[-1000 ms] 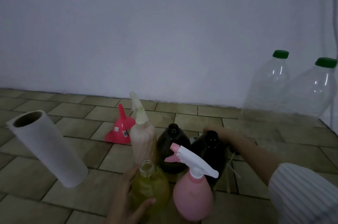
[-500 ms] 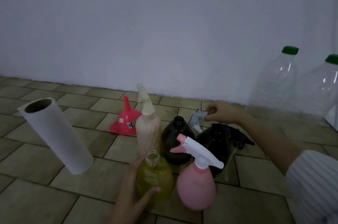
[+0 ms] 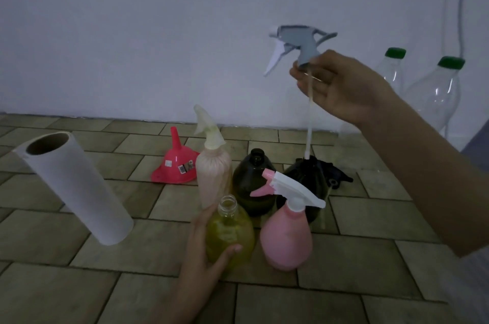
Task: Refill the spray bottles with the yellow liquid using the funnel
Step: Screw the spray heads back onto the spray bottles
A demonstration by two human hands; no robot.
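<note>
My left hand (image 3: 202,252) grips an open-necked bottle of yellow liquid (image 3: 229,235) standing on the tiled floor. My right hand (image 3: 341,85) pinches a grey spray head (image 3: 299,44) by its collar, held high with its dip tube (image 3: 309,122) hanging down to the neck of a dark bottle (image 3: 307,178). A second dark bottle (image 3: 252,181) stands open beside it. In front stands a pink spray bottle (image 3: 287,239) with a white and pink trigger. A pale spray bottle (image 3: 213,162) stands behind the yellow one. The pink funnel (image 3: 176,162) sits mouth down further back.
A white paper roll (image 3: 71,186) leans at the left. Two large clear bottles with green caps (image 3: 434,93) stand against the white wall at the right. A black spray head (image 3: 336,173) lies on the floor behind the dark bottles.
My right hand has risen from floor level behind the dark bottles, lifting the grey spray head up so its tube trails down. My left hand keeps hold of the yellow bottle.
</note>
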